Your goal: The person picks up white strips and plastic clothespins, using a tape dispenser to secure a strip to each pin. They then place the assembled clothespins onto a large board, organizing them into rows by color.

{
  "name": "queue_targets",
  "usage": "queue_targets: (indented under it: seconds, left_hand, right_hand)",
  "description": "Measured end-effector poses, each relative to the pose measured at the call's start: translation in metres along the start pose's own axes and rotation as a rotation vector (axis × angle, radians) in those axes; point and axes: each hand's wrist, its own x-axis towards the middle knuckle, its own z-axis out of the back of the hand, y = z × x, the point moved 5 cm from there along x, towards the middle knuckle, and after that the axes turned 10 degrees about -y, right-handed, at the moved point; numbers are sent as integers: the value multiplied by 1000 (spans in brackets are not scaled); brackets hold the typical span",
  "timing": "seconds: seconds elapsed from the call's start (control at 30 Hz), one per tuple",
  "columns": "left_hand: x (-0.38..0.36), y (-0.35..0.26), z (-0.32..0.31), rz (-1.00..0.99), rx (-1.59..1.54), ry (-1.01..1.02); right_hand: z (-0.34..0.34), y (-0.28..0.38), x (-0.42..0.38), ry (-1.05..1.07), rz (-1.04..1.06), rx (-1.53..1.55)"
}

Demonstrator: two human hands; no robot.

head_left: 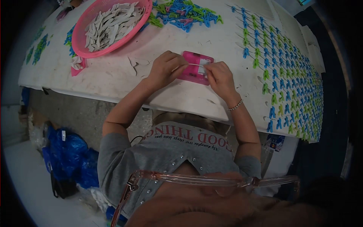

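Note:
Between my two hands a thin white strip (196,64) is stretched, one end pinched in each. My left hand (168,68), fingers closed, has the strip's left end. The right end is in the closed fingers of my right hand (219,77), which has a beaded bracelet at the wrist. Under the strip lies a pink tray (195,77) with a pale rectangular piece (203,66) on it. A few loose grey-white pieces (133,67) lie on the table left of my left hand.
A pink basket (78,44) of grey-white pieces stands at the upper left of the white table (109,81). Blue and green clips (189,13) are heaped behind. Rows of clips (287,79) cover the right side. Blue plastic bags (72,155) lie below left.

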Motion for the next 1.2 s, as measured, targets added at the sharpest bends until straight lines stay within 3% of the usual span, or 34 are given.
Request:
queue_targets:
  seconds: [0.1,0.3,0.5,0.67,0.83,0.87,0.93,1.0,1.07,1.2]
  left_hand:
    - [-2,9,-17,139,-14,104]
    - [4,9,-48,126,-108,146]
    - [21,-5,-65,130,-100,263]
    - [22,-8,-61,227,-237,217]
    - [13,-2,-54,335,-353,153]
    - [14,-2,-47,293,-320,62]
    - [22,-8,-34,250,-289,-25]
    - [29,-21,-17,68,-175,-79]
    - [26,-22,-11,35,-110,-21]
    - [14,-7,-11,67,-14,66]
  right_hand:
    - [7,-7,-9,46,2,-77]
    - [28,-8,-15,41,-42,-177]
    - [46,2,4,-127,-66,-183]
    - [21,-15,4,-175,-499,382]
    - [-6,-24,-6,-54,-626,447]
    - [-11,-26,-9,7,-674,415]
    - [-12,-19,-3,-5,-578,321]
    - [-11,-13,1,-16,-485,225]
    - [-13,-8,7,56,-298,57]
    - [-11,-7,7,64,-203,6]
